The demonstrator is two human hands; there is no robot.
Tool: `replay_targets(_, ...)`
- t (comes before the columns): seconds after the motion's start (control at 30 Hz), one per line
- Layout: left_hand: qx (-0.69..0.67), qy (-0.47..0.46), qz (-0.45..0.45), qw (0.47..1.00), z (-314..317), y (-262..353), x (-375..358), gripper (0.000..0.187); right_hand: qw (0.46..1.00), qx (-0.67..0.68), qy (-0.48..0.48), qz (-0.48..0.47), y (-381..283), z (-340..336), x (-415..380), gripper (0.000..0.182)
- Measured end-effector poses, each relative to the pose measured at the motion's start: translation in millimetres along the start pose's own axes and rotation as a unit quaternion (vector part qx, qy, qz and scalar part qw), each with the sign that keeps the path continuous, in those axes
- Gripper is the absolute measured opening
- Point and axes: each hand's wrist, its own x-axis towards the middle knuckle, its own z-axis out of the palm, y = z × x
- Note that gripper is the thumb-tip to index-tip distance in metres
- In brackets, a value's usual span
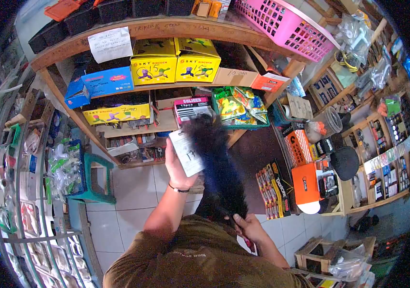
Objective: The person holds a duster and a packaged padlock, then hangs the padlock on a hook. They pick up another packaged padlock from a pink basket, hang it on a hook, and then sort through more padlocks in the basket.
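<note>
Brown shirt cloth (200, 261) lies nearest us, softly creased. Our right hand (254, 231) clasps the lower end of a long, dark, fluffy duster (219, 177), blurred, slanting up toward rough wooden shelving (157, 29); beside it, our left hand (178, 169) grips a flat, white, rectangular card (186, 154).

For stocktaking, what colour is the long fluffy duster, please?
The duster looks blackish-blue; the head view shows it best.

Duster (217, 163) before the shelf (161, 30), stool (93, 196) left, basket (289, 30) on top.
</note>
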Motion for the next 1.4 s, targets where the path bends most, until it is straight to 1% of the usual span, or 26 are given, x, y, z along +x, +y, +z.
replay_targets(0.07,0.031,0.018,0.016,0.999,-3.8,-2.6,2.0,0.062,0.995,-0.071,-0.072,0.0,10.0,-4.9,0.7,0.043)
replay_targets(0.1,-0.013,-0.082,-0.011,0.996,-6.8,-5.1,-3.8,0.06,0.979,-0.143,-0.143,-0.003,11.1,-6.3,0.9,0.042)
replay_targets(0.17,0.021,0.02,-0.026,0.999,-8.3,-3.1,2.5,0.063,0.976,-0.176,-0.123,-0.021,-0.4,-0.2,-6.6,0.044)
replay_targets(0.2,0.015,-0.121,0.029,0.992,-7.6,-9.3,-1.1,0.069,0.993,-0.102,-0.062,-0.006,-3.0,2.3,-7.4,0.047)
replay_targets(0.23,-0.017,-0.078,-0.03,0.996,3.3,1.4,-1.7,0.071,1.0,-0.026,-0.001,0.009,-3.4,4.1,-8.1,0.05)
replay_targets(0.3,-0.012,0.05,0.02,0.998,4.7,-4.0,4.4,0.074,1.0,-0.028,0.001,0.001,6.4,0.2,-2.4,0.049)
replay_targets(0.37,-0.032,-0.092,-0.023,0.995,-6.3,-7.5,0.8,0.076,0.978,-0.179,-0.104,0.033,6.0,-1.3,-2.2,0.051)
replay_targets(0.43,-0.059,-0.143,-0.044,0.987,-12.5,-5.2,11.7,0.075,0.986,-0.119,-0.111,-0.021,20.2,-2.1,5.0,0.049)
replay_targets(0.47,-0.022,-0.069,-0.051,0.996,0.0,0.0,5.0,0.075,0.998,-0.035,-0.042,-0.008,22.1,-1.8,7.7,0.046)
replay_targets(0.5,0.064,0.064,0.044,0.995,1.6,-2.5,11.2,0.072,0.998,0.05,0.026,0.007,23.2,-1.0,8.3,0.044)
replay_targets(0.57,-0.011,0.052,0.019,0.998,2.1,-5.0,13.9,0.066,0.999,-0.003,0.039,0.023,9.8,2.8,-1.3,0.042)
replay_targets(0.63,-0.021,-0.177,-0.031,0.983,6.1,-6.6,7.2,0.059,0.995,-0.086,-0.047,-0.012,21.3,3.0,1.4,0.042)
replay_targets(0.7,-0.054,-0.186,-0.094,0.977,-3.3,-0.9,20.8,0.056,0.994,-0.107,-0.027,-0.014,-16.4,7.2,-15.2,0.042)
replay_targets(0.77,-0.056,-0.019,-0.018,0.998,4.1,2.6,16.6,0.056,0.996,-0.041,0.036,0.071,-31.8,8.8,-19.2,0.045)
replay_targets(0.83,-0.027,0.016,-0.003,1.0,1.6,-0.2,23.4,0.055,0.998,-0.037,0.039,0.02,-10.4,9.8,-7.5,0.045)
replay_targets(0.9,-0.084,-0.149,-0.089,0.981,-10.7,-0.1,29.9,0.057,0.991,-0.13,-0.024,0.008,-28.6,16.8,-16.4,0.045)
replay_targets(0.97,-0.056,-0.151,-0.044,0.986,5.3,2.4,29.3,0.058,0.992,-0.103,0.013,-0.077,7.9,4.3,8.6,0.046)
replay_targets(1.03,-0.216,-0.179,-0.052,0.958,-50.0,-2.2,53.7,0.057,0.994,-0.054,0.083,0.034,-23.1,8.3,0.3,0.047)
replay_targets(1.07,-0.019,0.031,0.007,0.999,2.2,-3.2,49.7,0.056,0.994,-0.067,0.053,0.067,-44.0,14.3,-9.4,0.043)
replay_targets(1.17,-0.085,-0.162,-0.113,0.977,-6.4,-10.6,62.9,0.061,0.993,-0.117,0.011,0.029,-48.7,3.9,-17.8,0.038)
replay_targets(1.2,-0.085,-0.194,-0.06,0.975,-9.4,-23.0,59.9,0.063,0.993,-0.083,0.066,0.046,-49.0,-1.5,-19.4,0.039)
replay_targets(1.23,-0.121,-0.135,-0.107,0.978,7.9,-16.7,57.3,0.066,0.989,-0.047,0.121,0.064,-47.9,-5.3,-21.7,0.039)
replay_targets(1.3,0.043,0.037,-0.023,0.998,5.0,-29.8,58.8,0.069,0.989,0.015,0.127,0.074,-52.3,-1.1,-27.7,0.039)
replay_targets(1.33,-0.007,0.01,-0.044,0.999,0.4,-34.5,63.2,0.069,0.992,-0.059,0.078,0.082,-46.6,-0.8,-26.8,0.037)
replay_targets(1.37,-0.111,-0.158,-0.101,0.976,-3.9,-30.2,56.4,0.066,0.987,-0.135,0.025,0.083,-41.5,-0.7,-22.8,0.035)
replay_targets(1.4,-0.134,-0.163,-0.114,0.971,-15.5,-27.6,60.4,0.066,0.986,-0.149,0.011,0.079,-33.0,-1.4,-18.0,0.036)
